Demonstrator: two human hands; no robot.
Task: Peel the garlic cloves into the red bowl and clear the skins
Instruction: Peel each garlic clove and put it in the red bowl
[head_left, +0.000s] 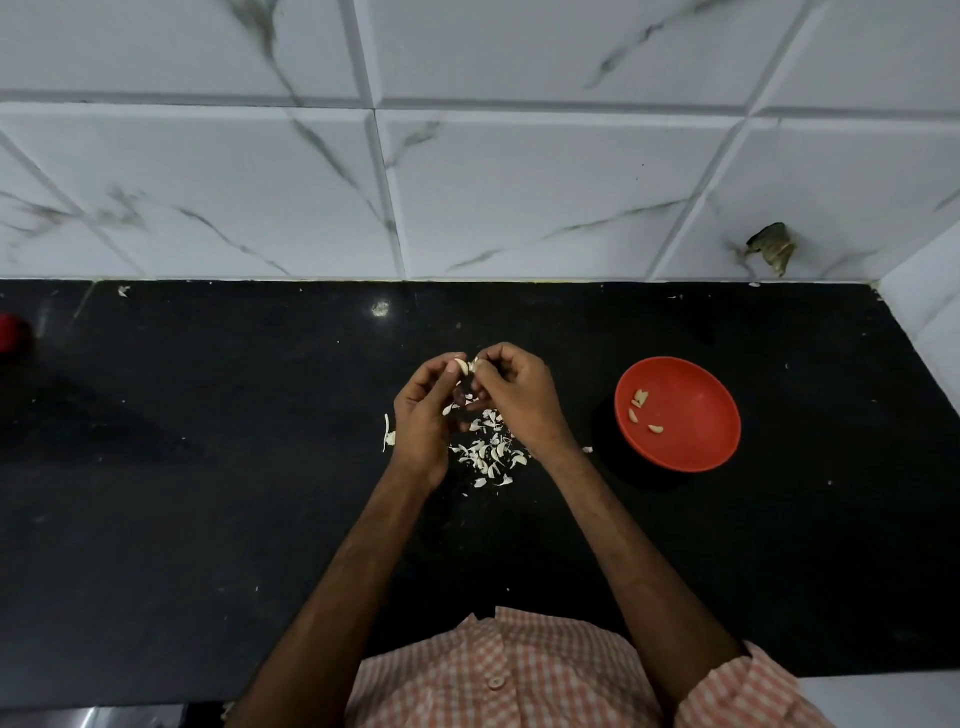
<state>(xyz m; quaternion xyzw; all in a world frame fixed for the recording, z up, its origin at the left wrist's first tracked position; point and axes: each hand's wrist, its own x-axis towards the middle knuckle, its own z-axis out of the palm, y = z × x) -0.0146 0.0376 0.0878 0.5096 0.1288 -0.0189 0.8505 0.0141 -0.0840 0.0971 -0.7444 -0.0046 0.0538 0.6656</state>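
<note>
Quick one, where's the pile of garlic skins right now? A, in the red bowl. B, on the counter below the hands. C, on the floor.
B: the skins lie scattered on the counter, while the bowl holds only a few cloves.

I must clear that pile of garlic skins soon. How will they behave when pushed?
The garlic skins look like thin, curled flakes, so they are probably very light and floppy. They lie scattered on the black counter, so a quick push may well spread them rather than gather them.
</note>
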